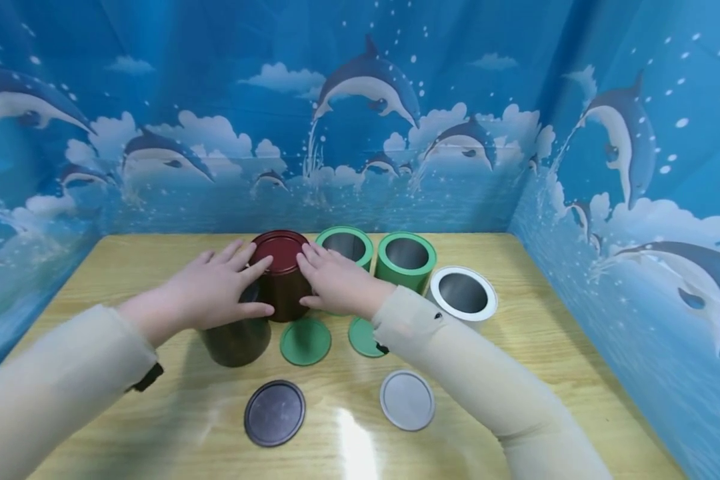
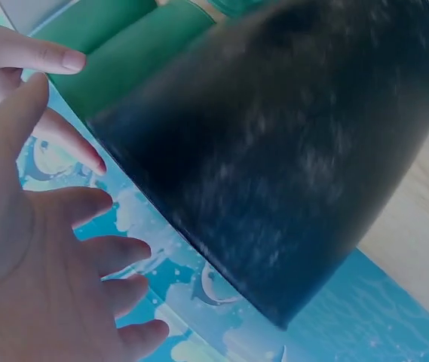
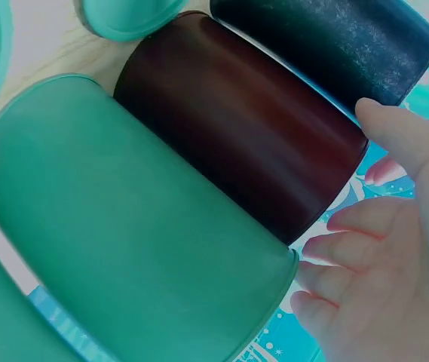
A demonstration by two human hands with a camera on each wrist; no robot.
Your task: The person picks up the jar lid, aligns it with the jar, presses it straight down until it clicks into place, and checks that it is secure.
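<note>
A dark red can [image 1: 283, 297] stands at the back, its top covered by a red lid [image 1: 282, 253]. My left hand [image 1: 207, 287] reaches over a black can [image 1: 237, 343], fingers spread, with fingertips at the left edge of the red lid. From the opposite side, my right hand [image 1: 342, 280] has straight fingers at the lid's right edge. Whether either hand presses on it I cannot tell. In the left wrist view the black can [image 2: 289, 166] lies beyond my spread fingers; its top is hidden in the head view. Neither hand grips anything.
To the right stand two uncovered green cans [image 1: 399, 277] and an uncovered white-rimmed can [image 1: 489, 300]. Two green lids [image 1: 306, 341], a black lid [image 1: 275, 413] and a grey lid [image 1: 407, 400] lie flat on the wooden table [image 1: 552, 400]. Blue dolphin curtains [image 1: 216, 200] enclose the table.
</note>
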